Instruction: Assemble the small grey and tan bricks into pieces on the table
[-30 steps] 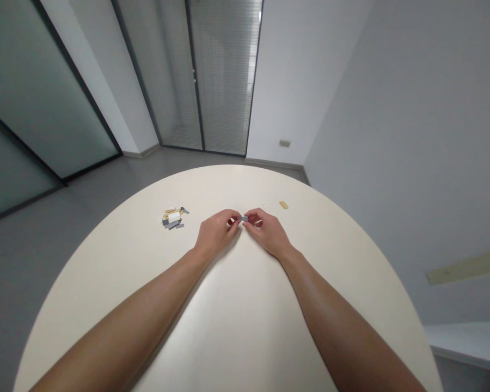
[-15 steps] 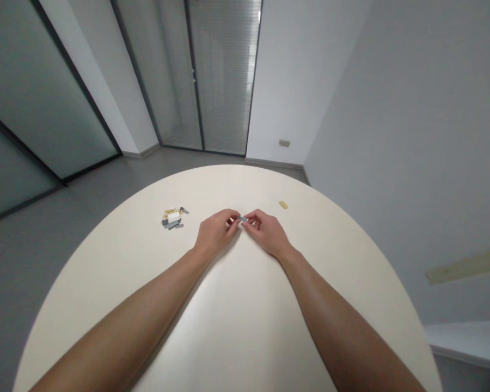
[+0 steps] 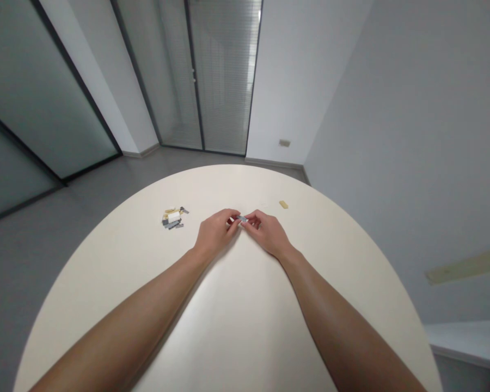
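A small grey plastic brick [image 3: 242, 218] is held above the round bench [image 3: 245, 326], pinched between the fingertips of the left hand [image 3: 215, 233] and right hand [image 3: 267, 235], both nearly closed. A slackened pinch could drop it among the loose bricks [image 3: 172, 218].

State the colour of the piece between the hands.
The piece is grey, best seen in the head view.
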Motion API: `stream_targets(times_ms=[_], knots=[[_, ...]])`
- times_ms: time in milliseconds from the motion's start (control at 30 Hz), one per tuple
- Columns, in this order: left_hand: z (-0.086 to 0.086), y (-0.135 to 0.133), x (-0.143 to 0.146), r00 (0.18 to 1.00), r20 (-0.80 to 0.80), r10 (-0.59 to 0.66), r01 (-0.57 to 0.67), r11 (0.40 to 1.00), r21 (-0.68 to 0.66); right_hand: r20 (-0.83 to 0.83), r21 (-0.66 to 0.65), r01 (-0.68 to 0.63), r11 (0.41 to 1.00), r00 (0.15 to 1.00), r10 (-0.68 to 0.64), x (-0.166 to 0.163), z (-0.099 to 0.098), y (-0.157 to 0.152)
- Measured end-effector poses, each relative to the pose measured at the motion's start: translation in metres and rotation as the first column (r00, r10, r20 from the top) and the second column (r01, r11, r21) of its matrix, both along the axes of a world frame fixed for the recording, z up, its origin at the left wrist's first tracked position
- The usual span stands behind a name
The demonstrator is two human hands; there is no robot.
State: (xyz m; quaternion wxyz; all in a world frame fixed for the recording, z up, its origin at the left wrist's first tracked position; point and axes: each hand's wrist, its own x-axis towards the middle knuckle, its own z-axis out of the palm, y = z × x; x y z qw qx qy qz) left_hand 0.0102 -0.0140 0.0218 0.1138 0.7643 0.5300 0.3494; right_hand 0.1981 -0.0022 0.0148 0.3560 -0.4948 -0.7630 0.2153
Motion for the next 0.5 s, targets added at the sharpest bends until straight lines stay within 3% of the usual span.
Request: stream_targets(times_ms=[500], knots=[[-0.0019,0.0010,-0.0007,1.000,-0.027,0.011,-0.011,1.000,-0.012,0.016,0.013,0.014,1.000,1.000,-0.014,0.0002,-0.0015,0.0006]])
